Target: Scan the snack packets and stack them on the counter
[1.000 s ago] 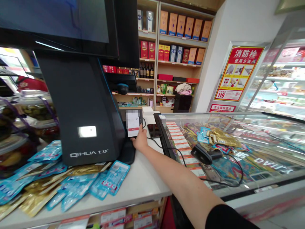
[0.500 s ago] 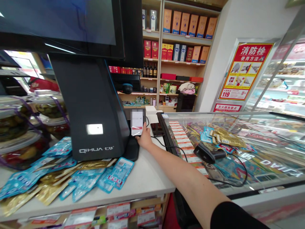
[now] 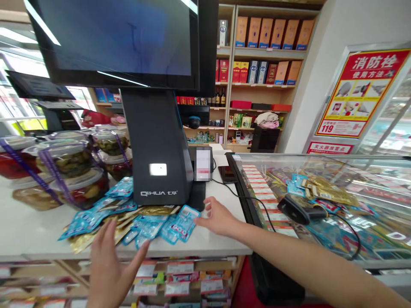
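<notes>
Smooth white counter (image 3: pixel 25 231) bears glossy, flat packets (image 3: pixel 184 224) near left hand (image 3: pixel 111 271) and right hand (image 3: pixel 221 217), fingers (image 3: pixel 109 233) spread.

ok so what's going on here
A person has both bare hands at a white shop counter, by a pile of blue and gold packets. The left hand is spread open before the pile; the right hand is at its right edge, contact unclear. Neither visibly grips anything. A black handheld scanner lies on the glass-topped case to the right.

Left hand (image 3: pixel 109 266) splayed, right hand (image 3: pixel 218 217) loosely curled
</notes>
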`<state>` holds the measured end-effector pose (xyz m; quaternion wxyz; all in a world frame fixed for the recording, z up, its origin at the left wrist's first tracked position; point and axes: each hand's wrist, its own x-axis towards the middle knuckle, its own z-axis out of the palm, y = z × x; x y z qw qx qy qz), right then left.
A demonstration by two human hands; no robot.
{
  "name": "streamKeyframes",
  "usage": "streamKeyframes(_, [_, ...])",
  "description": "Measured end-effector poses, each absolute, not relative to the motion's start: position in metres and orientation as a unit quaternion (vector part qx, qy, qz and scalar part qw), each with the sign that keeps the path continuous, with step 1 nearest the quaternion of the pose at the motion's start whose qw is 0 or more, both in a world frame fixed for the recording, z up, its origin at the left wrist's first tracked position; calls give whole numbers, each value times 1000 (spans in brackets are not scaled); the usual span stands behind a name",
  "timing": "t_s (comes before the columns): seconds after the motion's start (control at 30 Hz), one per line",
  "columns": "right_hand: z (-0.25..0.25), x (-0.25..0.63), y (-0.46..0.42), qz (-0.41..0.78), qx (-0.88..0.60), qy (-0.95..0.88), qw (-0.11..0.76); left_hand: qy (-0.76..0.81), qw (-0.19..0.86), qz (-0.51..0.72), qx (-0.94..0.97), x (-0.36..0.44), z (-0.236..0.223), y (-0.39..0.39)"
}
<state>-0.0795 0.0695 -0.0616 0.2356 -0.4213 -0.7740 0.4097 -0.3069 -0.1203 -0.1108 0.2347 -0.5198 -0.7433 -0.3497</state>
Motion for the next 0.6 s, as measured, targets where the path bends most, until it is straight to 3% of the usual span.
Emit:
streamKeyframes(0.1, [-63,-88,51,533,-447,-687,213,-746,239,-283,-553,-298,-89,-85])
streamKeyframes(0.23, [-52,-116,44,621,-459,-610,178,-748,244,-209,-580,-285,-101,-73])
streamKeyframes(0.5, [-31,-149,28,700,-439,-541,155,-700,230,-263,-623,-281,-106,-80])
streamKeyframes(0.6, [-28,-137,30,724,-435,-502,184,-704,262,-256,-609,-275,-110,-78])
